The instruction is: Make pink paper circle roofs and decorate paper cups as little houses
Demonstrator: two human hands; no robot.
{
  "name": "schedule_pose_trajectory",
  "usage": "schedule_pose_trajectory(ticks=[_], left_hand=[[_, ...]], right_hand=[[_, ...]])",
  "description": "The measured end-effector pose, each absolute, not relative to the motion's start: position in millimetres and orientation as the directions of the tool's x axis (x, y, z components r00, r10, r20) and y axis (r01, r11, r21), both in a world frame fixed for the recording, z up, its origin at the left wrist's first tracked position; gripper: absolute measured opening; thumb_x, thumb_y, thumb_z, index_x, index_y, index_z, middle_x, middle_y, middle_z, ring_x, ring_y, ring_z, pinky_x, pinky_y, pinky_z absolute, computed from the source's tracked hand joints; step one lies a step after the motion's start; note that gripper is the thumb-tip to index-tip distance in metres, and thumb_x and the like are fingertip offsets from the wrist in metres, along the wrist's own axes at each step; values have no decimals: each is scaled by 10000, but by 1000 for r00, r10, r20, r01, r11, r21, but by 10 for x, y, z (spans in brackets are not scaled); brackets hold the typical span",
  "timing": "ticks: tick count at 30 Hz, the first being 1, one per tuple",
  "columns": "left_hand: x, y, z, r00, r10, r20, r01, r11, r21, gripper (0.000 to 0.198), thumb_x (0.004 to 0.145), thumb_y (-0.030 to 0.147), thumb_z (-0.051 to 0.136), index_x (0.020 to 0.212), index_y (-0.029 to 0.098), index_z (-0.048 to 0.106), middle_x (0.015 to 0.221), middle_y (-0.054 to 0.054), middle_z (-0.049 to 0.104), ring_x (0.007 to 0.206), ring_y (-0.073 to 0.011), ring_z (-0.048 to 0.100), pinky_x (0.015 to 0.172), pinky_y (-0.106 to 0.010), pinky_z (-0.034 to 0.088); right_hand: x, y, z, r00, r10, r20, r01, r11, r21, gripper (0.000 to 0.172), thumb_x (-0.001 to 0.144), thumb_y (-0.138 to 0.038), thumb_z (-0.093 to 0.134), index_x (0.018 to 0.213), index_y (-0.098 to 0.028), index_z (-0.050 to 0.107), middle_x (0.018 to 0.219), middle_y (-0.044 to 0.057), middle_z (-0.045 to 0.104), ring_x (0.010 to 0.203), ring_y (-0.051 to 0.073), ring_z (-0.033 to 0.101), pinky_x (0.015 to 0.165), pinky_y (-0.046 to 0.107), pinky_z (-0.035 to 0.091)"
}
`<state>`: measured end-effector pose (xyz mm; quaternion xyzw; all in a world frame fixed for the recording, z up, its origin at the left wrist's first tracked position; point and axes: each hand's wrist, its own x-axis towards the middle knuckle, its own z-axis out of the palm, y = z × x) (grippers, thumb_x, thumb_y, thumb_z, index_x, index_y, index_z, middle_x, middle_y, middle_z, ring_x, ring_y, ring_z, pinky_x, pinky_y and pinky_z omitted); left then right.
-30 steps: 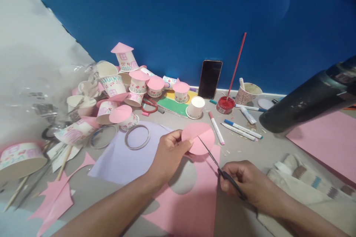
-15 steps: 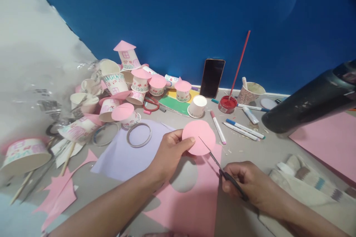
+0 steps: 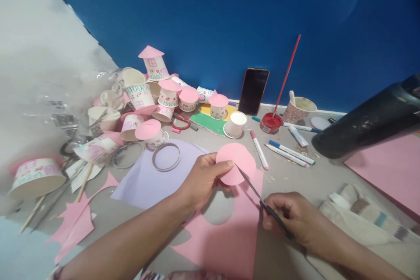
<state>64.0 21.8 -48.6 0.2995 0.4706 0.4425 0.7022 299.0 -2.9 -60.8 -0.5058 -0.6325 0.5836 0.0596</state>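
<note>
A round pink paper disc (image 3: 241,164) is pinched between the thumb and fingers of my left hand (image 3: 203,179). My right hand (image 3: 287,216) is wrapped round the handles of dark scissors (image 3: 254,190), whose blades lie across the disc with their tips near its middle, close to my left thumb. Below both hands lies a pink paper sheet (image 3: 226,245) with round holes cut out of it. A white paper cup (image 3: 235,125) stands upside down just beyond the disc.
Decorated paper cups with pink roofs (image 3: 154,63) crowd the left. A lilac sheet (image 3: 138,188) bears a tape roll (image 3: 166,157). Behind are a phone (image 3: 254,92), a red paint pot (image 3: 271,123) and markers (image 3: 288,153). A dark bottle (image 3: 361,118) and folded cloth (image 3: 357,227) lie right.
The scissor blades have moved slightly further into the disc, toward my left thumb. The whole view has shifted a little, so the surroundings appear further right.
</note>
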Motion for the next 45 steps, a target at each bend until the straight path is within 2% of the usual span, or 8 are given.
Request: schedule_pose_trajectory(ticks=[8, 15, 21, 25, 29, 36, 40, 45], left_hand=[[639, 217, -465, 153, 903, -402, -307, 430, 849, 220, 711, 305, 794, 641, 130, 681, 574, 1, 622, 524, -98, 538, 501, -216, 446], [621, 218, -478, 158, 900, -407, -273, 436, 858, 202, 725, 312, 778, 692, 132, 693, 636, -23, 673, 571, -128, 588, 547, -244, 450], [629, 282, -506, 114, 914, -390, -262, 406, 875, 245, 713, 364, 758, 720, 134, 673, 590, -11, 621, 509, -116, 514, 508, -249, 386], [618, 271, -520, 154, 919, -363, 128, 346, 929, 268, 746, 410, 694, 686, 151, 657, 597, -31, 624, 516, -149, 520, 531, -286, 385], [575, 264, -180, 102, 992, 78, 601, -124, 789, 282, 823, 372, 637, 1026, 207, 741, 1095, -93, 721, 1009, -277, 661, 870, -393, 515], [745, 1288, 644, 68, 984, 162, 732, -160, 662, 286, 905, 358, 604, 1133, 210, 690, 1195, -75, 733, 1106, -242, 686, 962, -348, 522], [1063, 2075, 502, -17, 979, 202, 786, -111, 608, 504, 846, 261, 691, 1306, 121, 539, 1402, -208, 570, 1316, -315, 574, 1093, -413, 440], [1507, 2388, 126, -132, 963, 234, 813, -30, 581, 821, 765, 380, 804, 1404, 173, 330, 1428, -222, 433, 1342, -390, 533, 1040, -505, 473]], right_hand=[[2989, -40, -592, -457, 747, -482, 603, -139, -786, 378, 812, -521, 608, 632, -201, 518, 613, -26, 457, 629, 133, 384, 559, 248, 287], [2960, -42, -625, -416, 784, -462, 660, -90, -746, 423, 758, -437, 669, 591, -214, 350, 590, -66, 302, 595, 106, 275, 543, 253, 219], [3056, 28, -568, -341, 858, -384, 816, 67, -574, 298, 735, -351, 722, 616, -202, 493, 619, -25, 577, 602, 127, 444, 578, 268, 240], [3221, 137, -508, -213, 917, -337, 934, 89, -346, 161, 782, -323, 705, 752, -197, 610, 825, 75, 751, 741, 223, 639, 620, 294, 246], [3361, 230, -470, -151, 929, -339, 973, 79, -219, 115, 810, -288, 678, 840, -181, 650, 903, 129, 773, 864, 318, 712, 639, 317, 267], [3398, 241, -394, -214, 919, -332, 967, 150, -207, 175, 762, -189, 709, 935, -165, 701, 1086, 142, 728, 1055, 359, 685, 800, 360, 415], [3357, 254, -379, -192, 922, -337, 978, 152, -142, 179, 780, -178, 692, 955, -150, 723, 1250, 197, 647, 1030, 357, 695, 772, 359, 417], [3409, 326, -482, -196, 926, -324, 949, 95, -302, 189, 744, -191, 706, 931, -172, 684, 995, 117, 745, 956, 315, 703, 678, 308, 324]])
